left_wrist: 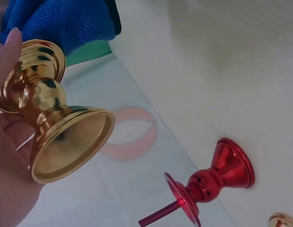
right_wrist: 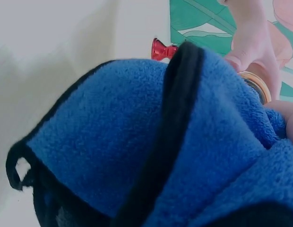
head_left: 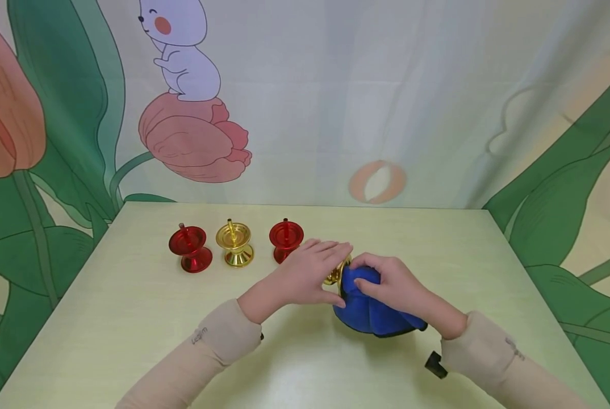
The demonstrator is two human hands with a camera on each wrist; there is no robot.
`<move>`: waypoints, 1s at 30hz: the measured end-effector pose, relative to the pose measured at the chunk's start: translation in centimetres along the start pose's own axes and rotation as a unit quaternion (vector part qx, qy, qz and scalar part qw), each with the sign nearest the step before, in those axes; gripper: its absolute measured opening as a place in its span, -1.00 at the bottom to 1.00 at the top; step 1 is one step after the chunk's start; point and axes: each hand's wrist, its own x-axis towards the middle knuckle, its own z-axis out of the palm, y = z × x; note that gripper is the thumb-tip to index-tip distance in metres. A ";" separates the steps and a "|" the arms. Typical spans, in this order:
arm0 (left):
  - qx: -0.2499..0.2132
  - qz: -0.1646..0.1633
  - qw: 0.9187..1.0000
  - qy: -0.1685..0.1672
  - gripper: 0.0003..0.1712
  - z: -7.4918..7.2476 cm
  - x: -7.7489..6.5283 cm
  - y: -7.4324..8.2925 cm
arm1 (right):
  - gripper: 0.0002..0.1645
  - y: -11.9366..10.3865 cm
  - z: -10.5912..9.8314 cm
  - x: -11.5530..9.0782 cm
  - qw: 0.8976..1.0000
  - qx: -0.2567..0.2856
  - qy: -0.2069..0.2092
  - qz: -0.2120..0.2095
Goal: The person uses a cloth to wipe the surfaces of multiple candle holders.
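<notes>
My left hand point(head_left: 310, 272) grips a gold candlestick point(left_wrist: 45, 97), thumb on one side and fingers on the other. The candlestick is held tilted above the table, its hollow base facing the left wrist camera. In my right hand point(head_left: 397, 287) is a bunched blue towel point(head_left: 371, 312) with dark edging, pinched between thumb and fingers. Part of the towel lies against the dish end of the candlestick and hides it; the rest hangs down below the right hand. A red candlestick point(left_wrist: 205, 184) stands just beyond the left hand.
To the left on the pale table point(head_left: 131, 341), another red candlestick point(head_left: 196, 253) and a second gold one point(head_left: 235, 244) stand upright in a row with the nearer red one. A curtain point(head_left: 305, 113) printed with flowers and a white animal hangs behind the table's far edge.
</notes>
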 end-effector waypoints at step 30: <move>-0.063 -0.072 0.979 0.177 -0.01 2.6 -1.3 -0.4 | -0.69 1.6 -1.8 -0.4 0.975 0.134 0.124 0.128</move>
